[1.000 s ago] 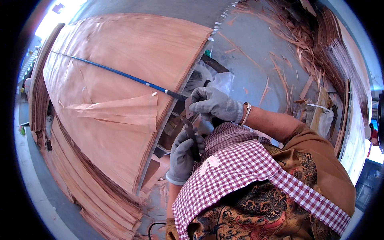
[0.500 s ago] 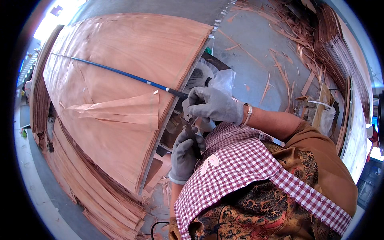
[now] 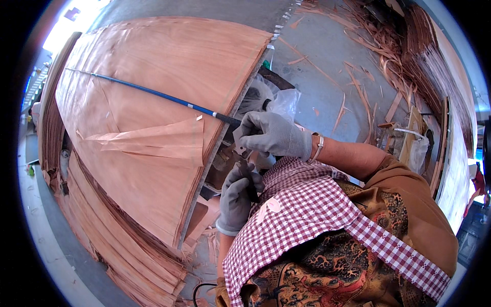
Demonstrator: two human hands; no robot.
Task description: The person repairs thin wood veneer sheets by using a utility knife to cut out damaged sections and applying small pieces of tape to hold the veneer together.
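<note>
Both hands are in grey knit gloves, close together over a checked apron. My right hand (image 3: 268,134) pinches a small flat metal plate (image 3: 238,135), like a blade with a hole, at the edge of the veneer stack. My left hand (image 3: 235,199) is closed round a dark tool handle (image 3: 249,187), its upper end just below the plate. Behind them a long blue rod (image 3: 153,93) lies across the reddish veneer stack (image 3: 169,61), its dark end by my right hand. A torn veneer piece (image 3: 169,143) lies on the stack.
More veneer stacks stand at left (image 3: 52,102) and upper right (image 3: 424,51). Veneer scraps (image 3: 358,87) strew the grey floor (image 3: 317,61). A clear plastic bag (image 3: 281,105) is behind my right hand. Boards (image 3: 417,123) lean at the right.
Since a second ago my left hand has moved slightly up and right, and my right hand has shifted slightly left, turning the plate. Little differs from half a second ago.
</note>
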